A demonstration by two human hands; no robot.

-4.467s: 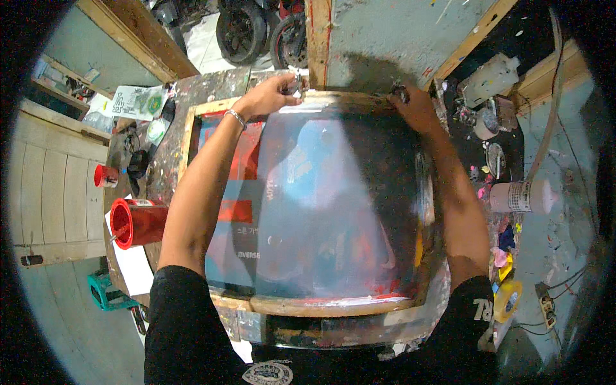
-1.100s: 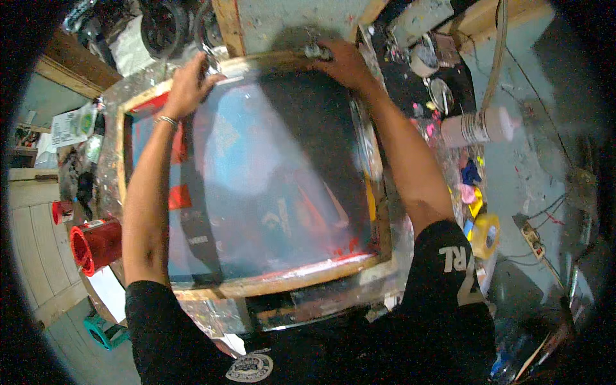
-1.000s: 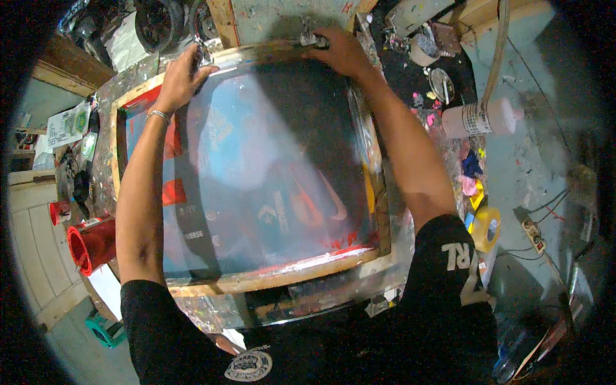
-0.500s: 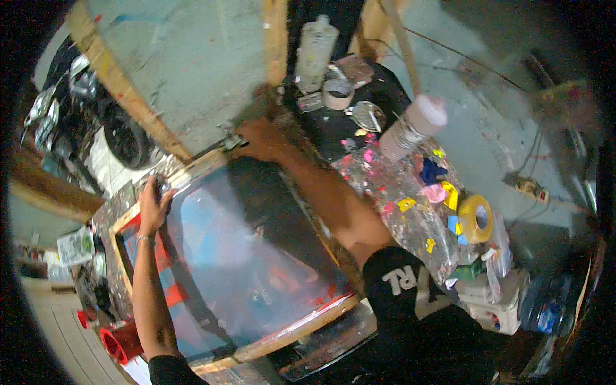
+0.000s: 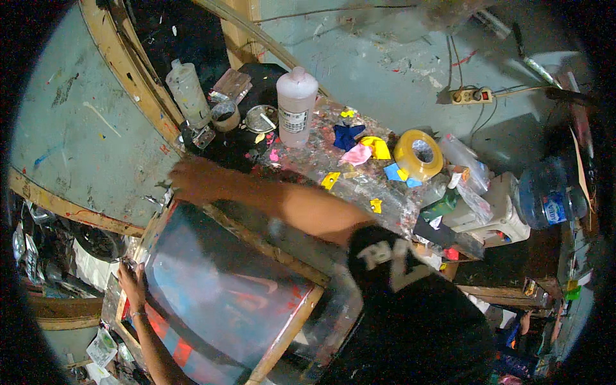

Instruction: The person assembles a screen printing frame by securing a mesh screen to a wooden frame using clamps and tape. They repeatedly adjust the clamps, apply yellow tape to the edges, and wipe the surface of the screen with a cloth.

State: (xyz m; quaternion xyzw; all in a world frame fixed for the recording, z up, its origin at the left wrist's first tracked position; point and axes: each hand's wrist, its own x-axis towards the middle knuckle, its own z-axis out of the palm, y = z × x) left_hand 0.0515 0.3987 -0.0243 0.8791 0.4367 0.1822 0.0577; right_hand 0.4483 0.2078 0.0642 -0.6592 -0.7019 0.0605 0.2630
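One screen (image 5: 218,276) stretches toward lower right from our left hand (image 5: 133,287) and, higher, right hand (image 5: 194,183), both at its upper-left edge; whether fingers grip, we cannot tell.

Pale pink bottle (image 5: 296,122) near coloured scraps (image 5: 356,154)
A yellow tape roll (image 5: 403,153) lies by the scraps; blue water jug (image 5: 542,186) beside a white container (image 5: 504,212).

Rectangular wood-framed mesh screen (image 5: 218,282) before pinkish cylindrical plastic bottle (image 5: 297,106), bottle on paint-spattered tabletop (image 5: 398,204), round yellow plastic tape roll (image 5: 409,168) right of bottle, blue translucent cylindrical water jug (image 5: 540,191) farther right
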